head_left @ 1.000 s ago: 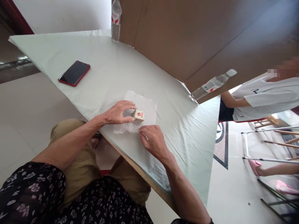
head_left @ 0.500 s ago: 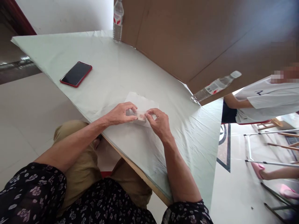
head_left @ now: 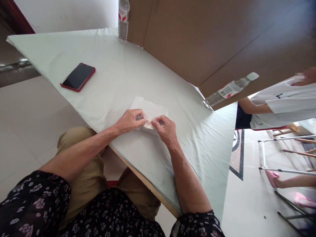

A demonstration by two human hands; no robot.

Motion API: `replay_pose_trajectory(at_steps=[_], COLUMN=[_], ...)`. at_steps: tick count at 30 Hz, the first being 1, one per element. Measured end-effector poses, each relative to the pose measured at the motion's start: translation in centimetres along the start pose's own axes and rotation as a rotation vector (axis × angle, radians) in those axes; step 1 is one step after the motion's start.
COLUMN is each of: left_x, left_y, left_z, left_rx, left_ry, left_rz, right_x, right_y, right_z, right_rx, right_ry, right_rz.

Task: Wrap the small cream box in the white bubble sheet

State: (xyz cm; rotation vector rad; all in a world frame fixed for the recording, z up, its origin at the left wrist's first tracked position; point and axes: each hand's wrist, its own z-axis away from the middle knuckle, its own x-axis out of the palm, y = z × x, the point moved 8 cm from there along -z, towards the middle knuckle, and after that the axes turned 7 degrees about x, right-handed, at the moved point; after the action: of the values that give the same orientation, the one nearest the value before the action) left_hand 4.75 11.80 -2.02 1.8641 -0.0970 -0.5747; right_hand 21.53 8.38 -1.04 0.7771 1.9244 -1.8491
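One desk bears a thin white sheet; left hand and right hand have fingers pinched on its folds; between them, slightly bodyward, about equally near both, sits a small pale bundle, long axis unclear

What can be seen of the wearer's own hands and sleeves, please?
The left hand and right hand are bare, without gloves, rings or watches visible. Both sleeves are loose, black and patterned with pale, pinkish flowers; the forearms are uncovered.
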Motion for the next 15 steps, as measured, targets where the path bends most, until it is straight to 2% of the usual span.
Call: replay_pose_trajectory(at_steps=[11, 13, 15], left_x=[0.3, 0.3, 0.3], left_y=[-0.5, -0.6, -0.5], left_z=[0.0, 0.1, 0.1], left_rx=[-0.001, -0.005, -0.012], left_ry=[-0.007, -0.012, -0.016], left_rz=[0.047, 0.049, 0.051], right_x=[-0.1, -0.7, -1.9], right_y=[0.6, 0.7, 0.1], right_z=[0.0, -0.1, 0.2], right_rx=[0.049, 0.04, -0.017], right_ry=[-0.041, -0.003, 0.104], right_rz=[-0.098, -0.08, -0.008])
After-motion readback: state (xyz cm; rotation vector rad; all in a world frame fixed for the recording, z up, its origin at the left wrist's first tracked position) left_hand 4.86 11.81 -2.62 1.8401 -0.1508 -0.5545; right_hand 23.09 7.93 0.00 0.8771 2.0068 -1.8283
